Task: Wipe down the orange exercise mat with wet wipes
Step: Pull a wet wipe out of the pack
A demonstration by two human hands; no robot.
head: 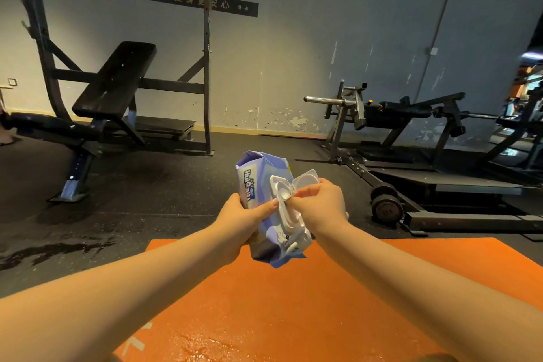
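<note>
The orange exercise mat (pixel 293 303) lies on the dark floor below me, with a wet shiny patch near its lower middle. Above its far edge my left hand (pixel 241 220) grips a purple-and-white pack of wet wipes (pixel 264 241) by its left side. The pack's white plastic lid (pixel 305 181) is flipped open. My right hand (pixel 320 203) pinches a bit of white wipe (pixel 286 194) at the pack's opening with thumb and forefinger.
A black incline bench in a rack (pixel 114 88) stands at the back left. A low weight machine (pixel 411 114) with a wheel (pixel 386 209) sits at the right, close to the mat's far right corner. Dark rubber floor (pixel 117 200) with wet streaks surrounds the mat.
</note>
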